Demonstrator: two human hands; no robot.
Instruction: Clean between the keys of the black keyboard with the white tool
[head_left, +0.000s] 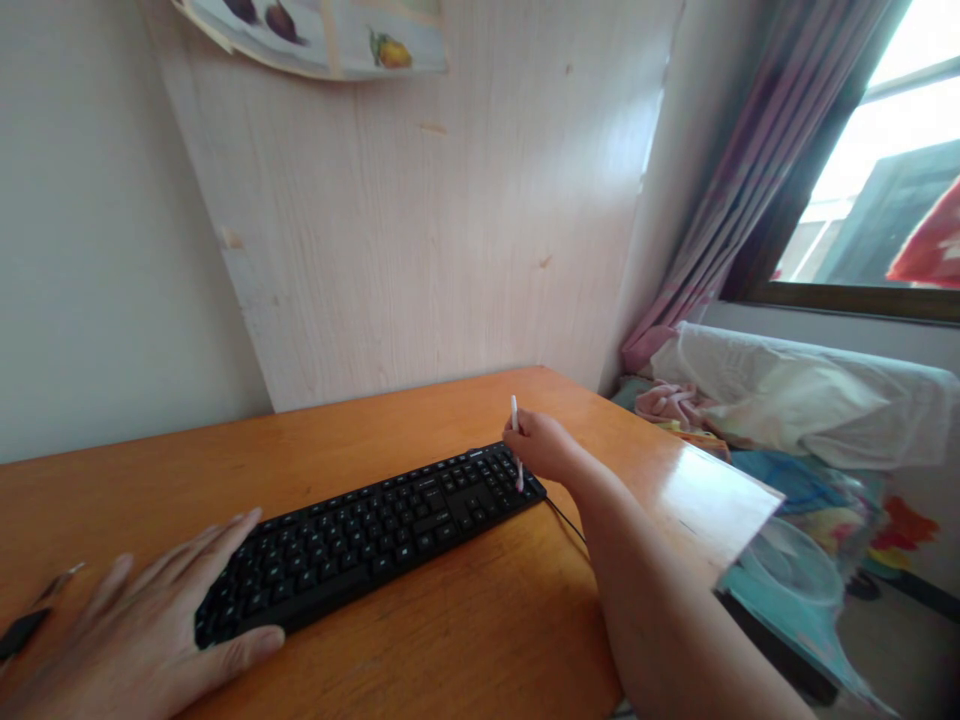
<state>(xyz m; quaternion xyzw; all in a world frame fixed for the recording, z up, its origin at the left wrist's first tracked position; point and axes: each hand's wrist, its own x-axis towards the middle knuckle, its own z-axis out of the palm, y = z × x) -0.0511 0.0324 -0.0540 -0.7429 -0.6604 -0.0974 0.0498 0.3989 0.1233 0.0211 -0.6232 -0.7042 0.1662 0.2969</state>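
A black keyboard point(375, 530) lies at a slant on the wooden desk, its number keys at the far right end. My left hand point(150, 620) rests around the keyboard's left end, fingers spread flat and thumb out along the front corner. Near the right end, my right hand point(544, 445) is closed on a thin white stick point(514, 410). The stick stands nearly upright, and its pinkish lower tip is on or just over the number keys. I cannot make out what kind of tool the stick is.
The orange-brown desk point(420, 650) meets a pale wood panel at the back. A black cable point(566, 520) runs from the keyboard under my right forearm. At the left edge lies a small dark object point(22, 635). Right of the desk are a clear plastic tub point(795, 560) and piled cloth point(795, 400).
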